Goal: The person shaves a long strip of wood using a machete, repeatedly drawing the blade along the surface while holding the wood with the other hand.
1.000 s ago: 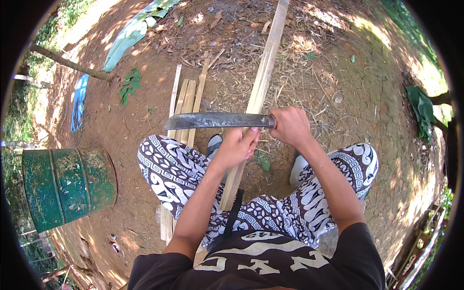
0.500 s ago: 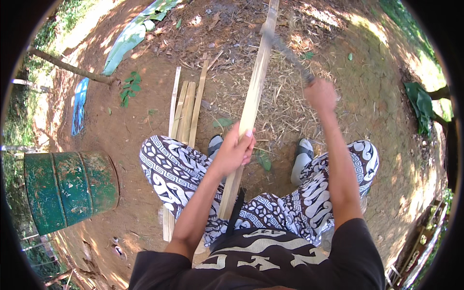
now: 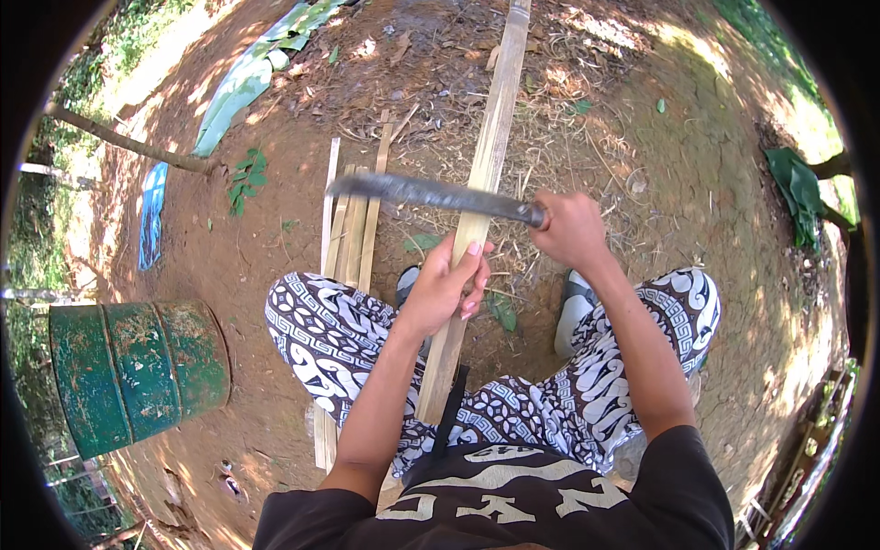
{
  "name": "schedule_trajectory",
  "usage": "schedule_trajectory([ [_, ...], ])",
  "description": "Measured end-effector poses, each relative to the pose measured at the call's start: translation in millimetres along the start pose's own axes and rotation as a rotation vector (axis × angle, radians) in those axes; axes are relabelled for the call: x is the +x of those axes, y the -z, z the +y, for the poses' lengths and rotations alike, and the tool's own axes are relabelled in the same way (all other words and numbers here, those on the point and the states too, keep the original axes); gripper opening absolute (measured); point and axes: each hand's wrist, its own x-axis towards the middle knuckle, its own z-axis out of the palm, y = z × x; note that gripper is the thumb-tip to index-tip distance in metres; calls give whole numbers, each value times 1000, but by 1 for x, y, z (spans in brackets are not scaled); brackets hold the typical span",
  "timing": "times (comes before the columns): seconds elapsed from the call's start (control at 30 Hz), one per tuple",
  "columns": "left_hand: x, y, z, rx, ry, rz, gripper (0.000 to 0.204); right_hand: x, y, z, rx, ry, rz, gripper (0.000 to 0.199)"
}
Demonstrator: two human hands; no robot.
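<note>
My left hand (image 3: 449,282) is closed round a long, pale bamboo strip (image 3: 500,119) that runs from my lap away toward the far edge of the view. A paler, shaved stretch shows on the strip just beyond my fingers. In my right hand (image 3: 570,229) is the handle of a machete (image 3: 431,193). Its dark blade lies crosswise over the strip, a little beyond my left hand, with the tip pointing left. Whether the edge touches the bamboo I cannot tell.
Several cut bamboo strips (image 3: 353,234) lie on the ground beside my left knee. A rusty green drum (image 3: 142,367) lies at the left. Shavings (image 3: 541,147) are scattered ahead of my feet. Farther off are a banana leaf (image 3: 243,82) and a thin branch (image 3: 128,142).
The machete has come back from the far part of the strip toward me and swung leftward across it. My left hand keeps its hold in nearly the same spot.
</note>
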Motion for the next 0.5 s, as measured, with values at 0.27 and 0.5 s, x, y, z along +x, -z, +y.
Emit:
schedule_trajectory([
  [0.27,1,-2,-10,100,-26,-15,32,-4,-12,-2,-155,147,-50,18],
  [0.5,1,-5,-20,100,-39,11,29,7,-29,38,-216,122,1,24],
])
